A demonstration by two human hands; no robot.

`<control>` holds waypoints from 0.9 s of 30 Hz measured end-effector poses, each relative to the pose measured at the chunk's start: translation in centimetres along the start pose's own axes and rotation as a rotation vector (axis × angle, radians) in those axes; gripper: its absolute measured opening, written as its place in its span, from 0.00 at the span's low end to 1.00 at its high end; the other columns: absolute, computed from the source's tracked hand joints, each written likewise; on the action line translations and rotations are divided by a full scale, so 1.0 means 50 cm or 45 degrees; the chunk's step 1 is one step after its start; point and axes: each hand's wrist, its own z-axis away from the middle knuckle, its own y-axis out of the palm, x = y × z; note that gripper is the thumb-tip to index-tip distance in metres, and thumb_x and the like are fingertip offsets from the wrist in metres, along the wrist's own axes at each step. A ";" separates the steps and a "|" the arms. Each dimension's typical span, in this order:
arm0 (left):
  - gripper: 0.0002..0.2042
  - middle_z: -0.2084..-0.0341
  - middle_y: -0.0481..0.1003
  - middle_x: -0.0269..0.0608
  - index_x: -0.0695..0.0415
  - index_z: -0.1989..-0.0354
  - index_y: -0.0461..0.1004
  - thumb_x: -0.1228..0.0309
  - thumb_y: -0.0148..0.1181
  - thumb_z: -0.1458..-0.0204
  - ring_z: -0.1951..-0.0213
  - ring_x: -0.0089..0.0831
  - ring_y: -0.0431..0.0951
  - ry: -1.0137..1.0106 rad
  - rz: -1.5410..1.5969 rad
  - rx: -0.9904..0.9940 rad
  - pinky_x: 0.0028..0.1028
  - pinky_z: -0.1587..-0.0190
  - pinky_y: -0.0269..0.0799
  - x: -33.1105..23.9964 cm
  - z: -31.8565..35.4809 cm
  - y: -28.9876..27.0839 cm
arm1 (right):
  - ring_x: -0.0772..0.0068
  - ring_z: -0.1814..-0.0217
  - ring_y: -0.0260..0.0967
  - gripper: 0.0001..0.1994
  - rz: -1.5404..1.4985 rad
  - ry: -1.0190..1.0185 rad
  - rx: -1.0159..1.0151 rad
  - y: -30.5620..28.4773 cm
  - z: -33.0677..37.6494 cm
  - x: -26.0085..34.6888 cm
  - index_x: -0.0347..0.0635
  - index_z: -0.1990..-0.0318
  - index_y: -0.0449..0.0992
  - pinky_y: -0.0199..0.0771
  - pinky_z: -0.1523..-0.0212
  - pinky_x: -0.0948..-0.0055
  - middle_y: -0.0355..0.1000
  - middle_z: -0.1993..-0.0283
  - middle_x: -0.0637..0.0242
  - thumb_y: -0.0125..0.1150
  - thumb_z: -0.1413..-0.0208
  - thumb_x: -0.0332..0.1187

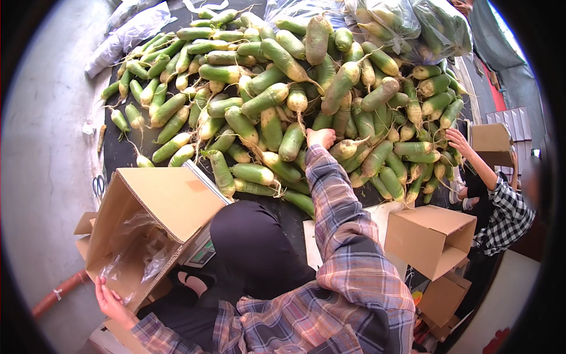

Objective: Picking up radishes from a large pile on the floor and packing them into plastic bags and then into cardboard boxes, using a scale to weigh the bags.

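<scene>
Reaching into the radish pile (295, 88) beside an open box (154, 227).
We see the pile on dark sheeting ahead, the box tilted at lower left. Our left hand (109, 302) grips the box's lower edge, fingers curled; our right hand (321, 137) rests on one radish (291, 141), grip unclear. A co-worker's hand (457, 140) touches the pile's right edge.

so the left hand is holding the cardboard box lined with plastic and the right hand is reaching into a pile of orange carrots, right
Not quite. The pile is of green and white radishes, not orange carrots, as the head view shows. The rest holds: the left hand grips the edge of the cardboard box lined with plastic, and the right hand reaches into the pile.
</scene>
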 end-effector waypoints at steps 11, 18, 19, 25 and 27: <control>0.16 0.52 0.73 0.34 0.59 0.45 0.68 0.70 0.46 0.39 0.82 0.07 0.55 -0.024 0.008 0.010 0.10 0.83 0.47 0.006 0.000 0.001 | 0.46 0.50 0.67 0.33 -0.078 -0.183 0.117 -0.027 -0.021 -0.040 0.30 0.54 0.61 0.68 0.47 0.59 0.68 0.54 0.43 0.73 0.68 0.33; 0.16 0.52 0.73 0.34 0.59 0.45 0.68 0.70 0.46 0.39 0.82 0.06 0.55 -0.017 0.032 0.028 0.10 0.83 0.46 0.000 -0.002 0.010 | 0.72 0.62 0.74 0.21 -0.926 0.113 1.344 -0.206 -0.074 -0.098 0.41 0.50 0.68 0.77 0.66 0.66 0.74 0.58 0.67 0.66 0.51 0.34; 0.15 0.52 0.73 0.35 0.60 0.45 0.68 0.71 0.46 0.39 0.82 0.06 0.55 -0.018 0.059 0.021 0.10 0.83 0.47 -0.006 0.001 0.013 | 0.72 0.60 0.74 0.22 -1.041 0.091 1.458 -0.223 -0.071 -0.125 0.41 0.49 0.67 0.77 0.64 0.66 0.73 0.56 0.66 0.65 0.50 0.34; 0.15 0.52 0.72 0.37 0.60 0.46 0.68 0.72 0.45 0.39 0.82 0.07 0.55 -0.009 0.103 0.046 0.10 0.84 0.48 -0.008 0.000 0.014 | 0.65 0.42 0.64 0.34 -1.362 0.057 1.744 -0.281 0.037 -0.245 0.37 0.39 0.58 0.64 0.41 0.63 0.65 0.43 0.61 0.67 0.54 0.27; 0.15 0.52 0.72 0.37 0.60 0.46 0.68 0.72 0.46 0.39 0.82 0.07 0.55 -0.010 0.119 0.063 0.10 0.83 0.48 -0.006 0.000 0.011 | 0.62 0.40 0.63 0.37 -1.434 0.115 1.828 -0.291 0.073 -0.253 0.38 0.38 0.56 0.61 0.38 0.61 0.63 0.42 0.59 0.69 0.57 0.26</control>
